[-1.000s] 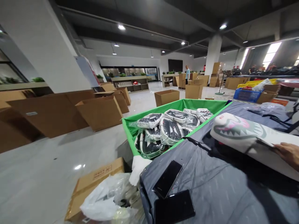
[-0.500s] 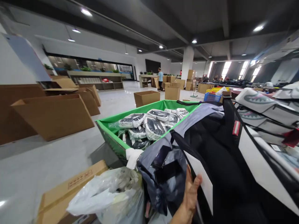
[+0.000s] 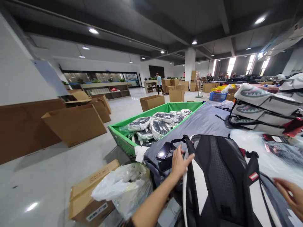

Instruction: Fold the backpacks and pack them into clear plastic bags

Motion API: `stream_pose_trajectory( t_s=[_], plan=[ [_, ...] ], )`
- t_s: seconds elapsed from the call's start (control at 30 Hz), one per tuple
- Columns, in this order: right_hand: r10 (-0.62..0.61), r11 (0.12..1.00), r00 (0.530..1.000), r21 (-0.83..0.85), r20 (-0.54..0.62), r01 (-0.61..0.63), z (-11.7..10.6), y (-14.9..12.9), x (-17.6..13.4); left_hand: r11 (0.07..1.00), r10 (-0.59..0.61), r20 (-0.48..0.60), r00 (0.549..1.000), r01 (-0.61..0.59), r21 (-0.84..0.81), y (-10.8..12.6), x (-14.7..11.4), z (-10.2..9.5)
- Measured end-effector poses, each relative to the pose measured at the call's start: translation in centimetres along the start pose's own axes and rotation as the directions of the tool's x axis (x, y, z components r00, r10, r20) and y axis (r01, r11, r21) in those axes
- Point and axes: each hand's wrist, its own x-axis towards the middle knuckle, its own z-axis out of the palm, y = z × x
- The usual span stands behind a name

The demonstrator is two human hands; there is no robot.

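A black and white backpack (image 3: pixel 219 176) lies with its padded back and shoulder straps facing up on the grey-covered table (image 3: pixel 201 121). At its left edge is my left hand (image 3: pixel 180 162), with fingers stretched and thumb apart, touching or very close to the left strap. My right hand (image 3: pixel 290 193) is beyond the bag's right side, partly cut off by the frame. Its visible fingers are extended and hold nothing. Two dark phones, one a phone with a bright reflection (image 3: pixel 163 152), lie beside my left hand.
White backpacks with shark-mouth prints (image 3: pixel 258 108) are stacked at right, beside clear plastic wrapping (image 3: pixel 248 143). A green-lined bin (image 3: pixel 123 124) holds several plastic-wrapped bags. A plastic bag (image 3: pixel 132 189) and cardboard box (image 3: pixel 82 195) stand at lower left. A person (image 3: pixel 158 83) is in the background.
The backpack has come down from close to the camera and now lies flat on the table. My left hand has moved up its left side, and my right hand has come into view.
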Motion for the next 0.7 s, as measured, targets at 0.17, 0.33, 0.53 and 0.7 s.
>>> stream_pose_trajectory(
  t_s=[0.17, 0.33, 0.53, 0.7],
  plan=[
    [-0.468, 0.862, 0.879, 0.172, -0.088, 0.476, 3.9, -9.2, -1.1, 0.977, -0.210, -0.013, 0.978, 0.210, 0.045, 5.5, 9.8, 1.0],
    [-0.631, 0.758, 0.765, 0.319, 0.133, 0.569, 6.2, -11.5, -2.0, 0.984, -0.149, 0.015, 0.989, 0.150, -0.093, 7.5, 13.1, -1.1],
    [-0.504, 0.850, 0.843, 0.282, 0.189, 0.445, 9.9, -12.7, 11.2, 0.914, -0.136, 0.126, 0.983, 0.174, -0.367, 5.5, 11.4, -4.2],
    [-0.468, 0.870, 0.850, 0.295, 0.242, 0.395, 16.6, -19.8, 21.0, 0.882, -0.027, 0.091, 0.995, 0.066, -0.467, 5.1, 10.8, -4.1]
  ],
)
